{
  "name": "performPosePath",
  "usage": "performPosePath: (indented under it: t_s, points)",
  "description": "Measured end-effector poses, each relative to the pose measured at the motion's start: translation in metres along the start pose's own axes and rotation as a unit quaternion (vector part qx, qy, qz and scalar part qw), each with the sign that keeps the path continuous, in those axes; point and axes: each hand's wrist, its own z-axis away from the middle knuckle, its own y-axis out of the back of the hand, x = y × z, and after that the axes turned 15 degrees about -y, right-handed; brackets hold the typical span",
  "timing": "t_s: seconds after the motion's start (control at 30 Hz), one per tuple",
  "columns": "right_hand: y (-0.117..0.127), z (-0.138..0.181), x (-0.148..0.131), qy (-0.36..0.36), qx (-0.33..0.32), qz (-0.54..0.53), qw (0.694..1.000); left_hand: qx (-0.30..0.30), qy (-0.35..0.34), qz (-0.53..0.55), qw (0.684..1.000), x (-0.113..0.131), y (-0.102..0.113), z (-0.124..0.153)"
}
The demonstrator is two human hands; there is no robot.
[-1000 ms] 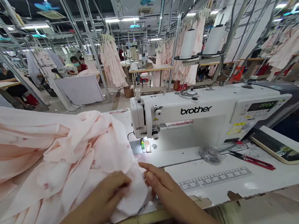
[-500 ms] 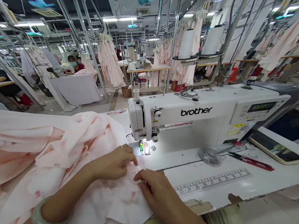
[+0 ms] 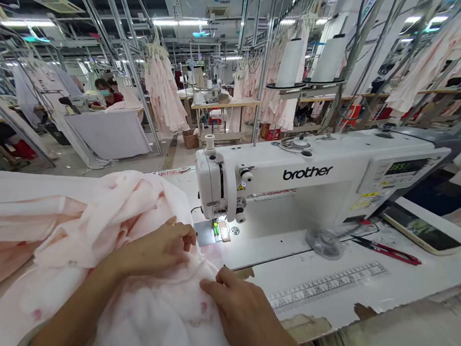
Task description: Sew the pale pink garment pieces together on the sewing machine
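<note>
Pinching pink fabric [image 3: 146, 315] between curled left hand [image 3: 156, 249] fingers; right hand [image 3: 241, 315] fingers pressing it flat.

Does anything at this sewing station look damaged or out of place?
Yes, the front edge of the white sewing table looks damaged. Its surface has broken away in ragged patches, exposing tan material beneath, just below the printed ruler.

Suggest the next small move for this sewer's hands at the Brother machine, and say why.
Probably the left hand should ease the pinched pink fabric forward under the presser foot, with the right hand keeping it flat, because the gathered edge appears to stop just short of the foot.
</note>
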Motion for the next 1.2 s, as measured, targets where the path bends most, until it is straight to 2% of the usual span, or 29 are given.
performPosePath:
  t_s: [0.07, 0.13, 0.23, 0.4, 0.53, 0.67, 0.8, 0.87, 1.0, 1.1, 1.2]
  points:
    - [0.0, 0.0, 0.0, -0.001, -0.003, -0.009, 1.0, -0.004, 0.002, -0.044, 0.999, -0.001, -0.003, -0.002]
    - [0.0, 0.0, 0.002, 0.007, 0.003, -0.042, 0.999, -0.002, -0.027, -0.072, 0.997, -0.003, -0.006, -0.003]
    - [0.0, 0.001, 0.006, 0.013, 0.018, -0.113, 0.993, -0.002, -0.057, -0.068, 0.996, -0.004, -0.006, 0.001]
    - [-0.001, -0.001, 0.009, -0.011, 0.012, -0.146, 0.989, 0.0, 0.035, -0.064, 0.997, 0.002, -0.001, 0.008]
    - [-0.003, -0.004, 0.006, -0.015, 0.009, -0.126, 0.992, -0.013, 0.01, -0.044, 0.999, -0.002, -0.01, 0.002]
    - [-0.003, -0.003, 0.007, -0.021, 0.005, -0.143, 0.99, 0.014, 0.02, -0.054, 0.998, -0.01, -0.021, -0.004]
    - [0.007, -0.005, 0.011, -0.03, -0.019, -0.179, 0.983, 0.029, -0.018, -0.049, 0.998, -0.013, -0.024, -0.006]
    - [0.016, -0.01, 0.01, -0.042, -0.028, -0.179, 0.983, 0.04, -0.03, -0.051, 0.997, -0.013, -0.024, -0.006]
    - [0.032, -0.039, -0.001, -0.026, 0.001, -0.165, 0.986, 0.059, -0.051, -0.048, 0.996, -0.015, -0.027, -0.005]
    - [0.034, -0.062, -0.01, -0.017, -0.021, -0.18, 0.983, 0.064, -0.057, -0.046, 0.995, -0.016, -0.027, -0.002]
    - [0.034, -0.066, -0.012, -0.025, -0.037, -0.197, 0.979, 0.076, -0.055, -0.016, 0.995, -0.012, -0.025, 0.004]
